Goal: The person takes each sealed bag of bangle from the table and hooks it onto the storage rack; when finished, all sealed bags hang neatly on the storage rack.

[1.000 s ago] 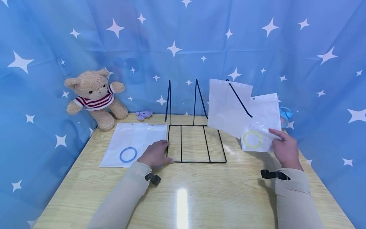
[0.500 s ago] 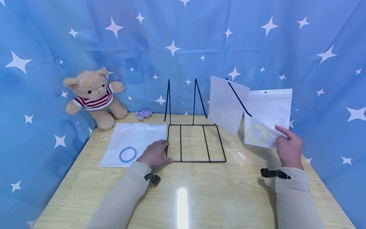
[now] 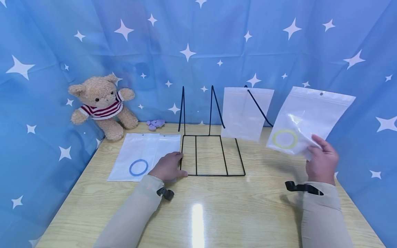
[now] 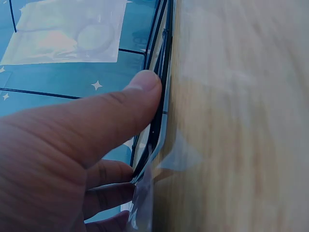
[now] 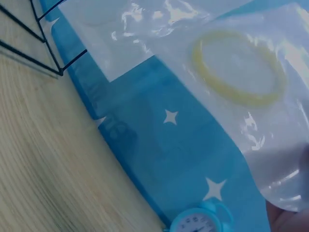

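My right hand (image 3: 322,163) pinches the lower right edge of a white zip bag (image 3: 316,110), held tilted above the table's right side. A yellow ring (image 5: 241,96) shows through its clear front. On the right hook of a black wire display rack (image 3: 211,175) hangs another white bag (image 3: 238,113). With thumb and fingers, my left hand (image 3: 169,167) holds the rack's front left corner, as the left wrist view shows at the rack's wire (image 4: 164,77). Partly under that hand lie overlapping white bags (image 3: 128,151), with a blue ring (image 3: 131,167) visible in one.
The rack's left and middle hooks hold nothing. Behind on the left sit a teddy bear (image 3: 102,100) in a striped shirt and a small purple toy (image 3: 155,124). A light blue alarm clock (image 5: 195,222) stands at the right. A starry blue curtain (image 3: 161,44) backs the wooden table (image 3: 235,217).
My right hand has drawn the yellow-ring bag rightward and upward, away from the rack, and tilted it. The hanging bag has swung and now faces forward. My left hand stays put.
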A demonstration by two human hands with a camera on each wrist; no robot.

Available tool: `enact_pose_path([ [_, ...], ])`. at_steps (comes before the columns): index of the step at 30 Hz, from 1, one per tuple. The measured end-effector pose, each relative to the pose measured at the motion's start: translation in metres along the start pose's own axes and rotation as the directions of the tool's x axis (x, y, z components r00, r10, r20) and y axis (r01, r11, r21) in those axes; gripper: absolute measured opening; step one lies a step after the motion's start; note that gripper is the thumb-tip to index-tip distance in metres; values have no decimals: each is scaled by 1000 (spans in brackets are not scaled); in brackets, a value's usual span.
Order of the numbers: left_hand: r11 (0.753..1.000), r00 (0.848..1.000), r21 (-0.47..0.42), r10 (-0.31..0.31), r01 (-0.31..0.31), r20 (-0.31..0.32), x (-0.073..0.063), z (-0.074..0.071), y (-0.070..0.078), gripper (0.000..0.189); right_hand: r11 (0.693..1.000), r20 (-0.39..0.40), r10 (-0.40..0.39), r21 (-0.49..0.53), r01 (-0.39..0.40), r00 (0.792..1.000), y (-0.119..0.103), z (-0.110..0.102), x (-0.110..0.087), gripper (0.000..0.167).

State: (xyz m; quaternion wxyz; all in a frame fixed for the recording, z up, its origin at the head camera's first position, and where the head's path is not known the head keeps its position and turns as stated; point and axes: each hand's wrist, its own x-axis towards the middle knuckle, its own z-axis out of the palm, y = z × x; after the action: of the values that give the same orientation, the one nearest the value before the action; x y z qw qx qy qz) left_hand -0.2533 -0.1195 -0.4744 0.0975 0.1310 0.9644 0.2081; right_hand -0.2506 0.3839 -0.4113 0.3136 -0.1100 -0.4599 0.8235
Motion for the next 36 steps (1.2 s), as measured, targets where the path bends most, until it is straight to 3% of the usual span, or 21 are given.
enact_pose_path([
  [3, 1000, 1000, 1, 0, 0, -3, 1, 0, -1, 90, 996, 90, 23, 87, -31, 996, 0, -1, -2, 47],
  [5, 1000, 1000, 3, -1, 1, -5, 1, 1, -1, 90, 997, 151, 31, 71, -42, 988, 0, -1, -3, 45],
  [14, 1000, 1000, -5, 0, 0, 1, 1, 1, -2, 90, 992, 372, 59, -129, -12, 926, 4, -8, -5, 42],
  [21, 1000, 1000, 17, 8, -8, -1, 4, 3, -5, 90, 938, 496, 168, -346, 17, 852, 3, -10, -3, 43],
  [23, 1000, 1000, 17, 7, -7, -2, 4, 3, -5, 91, 915, 521, 195, -401, 36, 831, 3, -9, -3, 43],
  [25, 1000, 1000, 13, 9, -9, -5, 4, 3, -5, 90, 866, 542, 211, -490, 102, 813, 3, -8, -4, 44],
  [30, 1000, 1000, 8, 7, -7, -4, 3, 2, -3, 90, 634, 569, 219, -700, 327, 793, 1, -3, -11, 43],
  [31, 1000, 1000, 9, 8, -8, -4, 3, 2, -3, 90, 605, 575, 227, -716, 350, 786, 1, -1, -12, 43],
  [33, 1000, 1000, 10, 7, -7, -4, 3, 2, -3, 90, 591, 597, 251, -718, 367, 762, 0, 3, -16, 42],
  [36, 1000, 1000, 11, 5, -5, -4, 3, 2, -3, 90, 603, 649, 286, -693, 395, 705, -1, 9, -20, 39],
])
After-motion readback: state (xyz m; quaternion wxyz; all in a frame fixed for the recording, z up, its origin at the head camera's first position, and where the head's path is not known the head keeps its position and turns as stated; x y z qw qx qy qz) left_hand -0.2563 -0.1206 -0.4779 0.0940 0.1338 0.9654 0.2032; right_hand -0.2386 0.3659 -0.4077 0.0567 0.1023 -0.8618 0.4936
